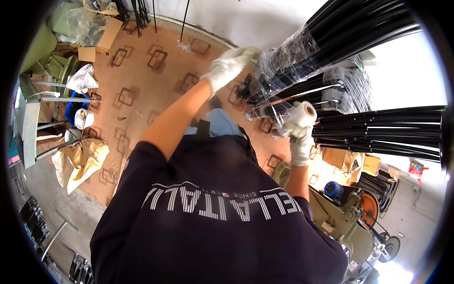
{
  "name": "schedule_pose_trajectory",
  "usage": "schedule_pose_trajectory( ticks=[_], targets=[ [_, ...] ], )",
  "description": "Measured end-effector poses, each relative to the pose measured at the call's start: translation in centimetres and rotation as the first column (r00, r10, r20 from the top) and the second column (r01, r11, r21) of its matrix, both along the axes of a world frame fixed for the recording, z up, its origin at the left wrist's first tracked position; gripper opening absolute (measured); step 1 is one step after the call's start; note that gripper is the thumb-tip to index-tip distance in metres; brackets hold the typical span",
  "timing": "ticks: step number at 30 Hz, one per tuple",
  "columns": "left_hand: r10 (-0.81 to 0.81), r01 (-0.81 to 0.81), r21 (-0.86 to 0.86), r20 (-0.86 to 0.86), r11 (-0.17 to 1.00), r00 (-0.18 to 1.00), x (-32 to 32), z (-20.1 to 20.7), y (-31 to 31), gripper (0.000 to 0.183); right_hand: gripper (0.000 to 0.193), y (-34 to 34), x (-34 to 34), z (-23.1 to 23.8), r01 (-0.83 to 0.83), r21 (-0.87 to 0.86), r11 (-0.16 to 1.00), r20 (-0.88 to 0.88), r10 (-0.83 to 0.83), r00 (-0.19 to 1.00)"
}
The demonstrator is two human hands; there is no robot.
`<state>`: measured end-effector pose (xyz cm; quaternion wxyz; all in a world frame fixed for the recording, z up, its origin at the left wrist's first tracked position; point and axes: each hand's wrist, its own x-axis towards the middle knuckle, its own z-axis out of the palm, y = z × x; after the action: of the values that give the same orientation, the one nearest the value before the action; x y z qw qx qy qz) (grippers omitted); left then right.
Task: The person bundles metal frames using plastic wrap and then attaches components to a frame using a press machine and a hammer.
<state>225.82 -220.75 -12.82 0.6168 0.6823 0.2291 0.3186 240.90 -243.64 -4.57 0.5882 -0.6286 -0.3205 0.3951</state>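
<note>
My right hand (300,142), in a white work glove, is wrapped round a roll of clear stretch film (301,114). A loose strip of film runs from the roll toward the lower end of a bundle of black metal tubes (357,31). Film wrapping (295,49) covers that end of the bundle. My left hand (229,67), gloved too, reaches out beside the wrapped end; motion smears its fingers, and I cannot make out whether it touches the bundle.
More black tubes (378,130) lie stacked at the right, partly film-wrapped. A green machine with an orange wheel (370,207) stands at the lower right. On the left are a metal frame (32,130), a blue crate (74,106), a torn sack (85,163) and a cardboard box (109,35).
</note>
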Motion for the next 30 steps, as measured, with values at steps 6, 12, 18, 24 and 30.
schedule_pose_trajectory(
  ticks=[6,12,18,24,30],
  targets=[
    [-0.106,0.18,0.202,-0.33,0.963,0.938,5.0,1.3,-0.1,0.029,0.059,13.2,13.9,-10.1,-0.119,-0.256,0.959,0.895,0.282,0.345],
    [0.336,-0.428,-0.428,-0.276,0.796,0.901,6.9,1.7,0.3,0.047,0.037,23.1,14.8,-17.0,-0.275,-0.078,0.958,0.903,0.185,0.389],
    [0.39,-0.367,-0.371,-0.015,0.853,0.921,6.4,-1.9,5.8,0.071,0.036,26.3,15.5,-17.7,-0.244,-0.177,0.954,0.87,0.268,0.414],
    [0.312,-0.29,-0.233,0.061,0.928,0.948,3.2,-3.4,8.6,0.067,0.036,24.4,15.7,-15.4,-0.258,-0.234,0.937,0.747,0.343,0.57],
    [0.003,0.011,-0.356,0.039,0.934,0.999,-7.2,-1.2,2.8,0.063,0.038,15.0,10.3,-9.3,-0.295,-0.445,0.845,0.102,0.375,0.921]
  ],
)
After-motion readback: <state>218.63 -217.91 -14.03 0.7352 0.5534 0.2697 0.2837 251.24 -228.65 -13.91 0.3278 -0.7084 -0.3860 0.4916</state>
